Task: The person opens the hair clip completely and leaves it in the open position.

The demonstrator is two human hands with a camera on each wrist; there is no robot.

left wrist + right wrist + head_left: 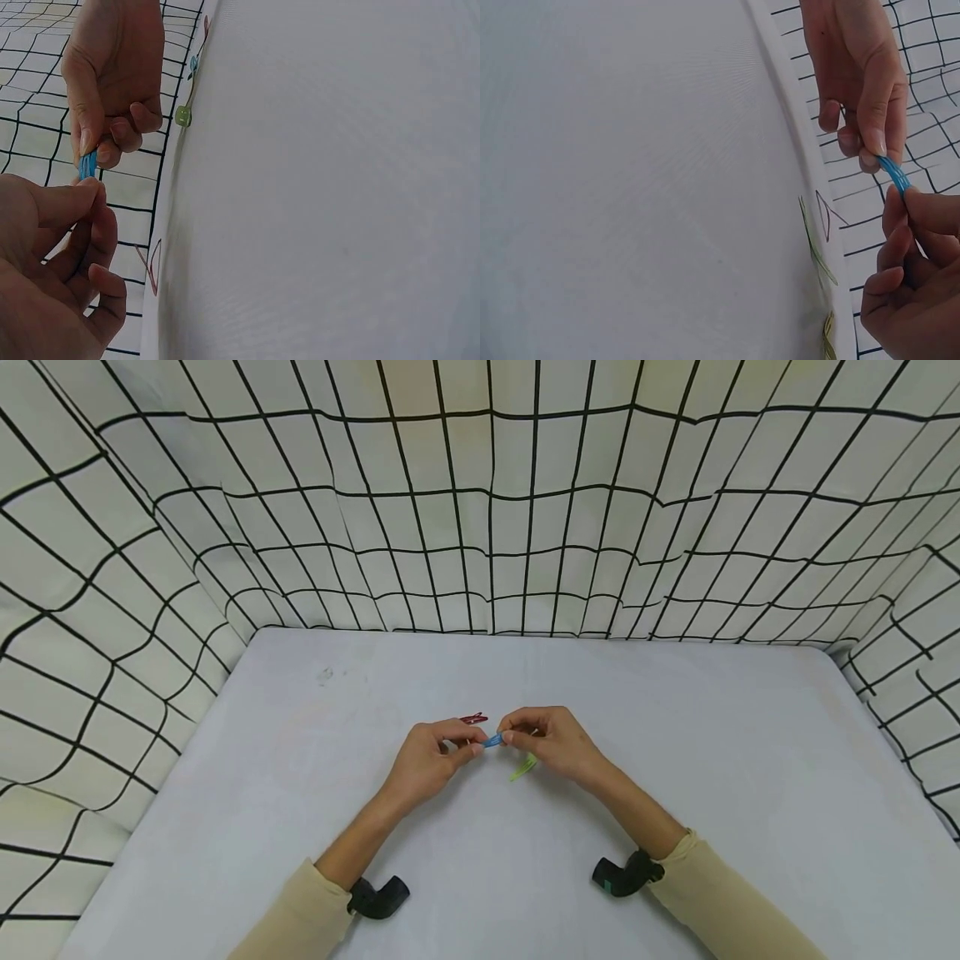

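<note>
Between both hands a small, slim blue hair clip (492, 741) is held above the white table. My left hand (429, 766) pinches its left end with thumb and forefinger. The opposite end sits between the thumb and fingers of my right hand (558, 745). Thin lengthwise strips show on the blue clip (895, 175) in the right wrist view. A red clip (474, 718), its arms spread in a V, lies just beyond the left fingertips. Below the right hand lies a lime-green clip (523, 767), partly hidden by that hand.
The white table (480, 877) is bordered at the back and sides by a white wall with black netting (491, 552). In the right wrist view a yellowish clip (829, 337) lies near the green one. Dark camera mounts (380, 897) stick out from both wrists.
</note>
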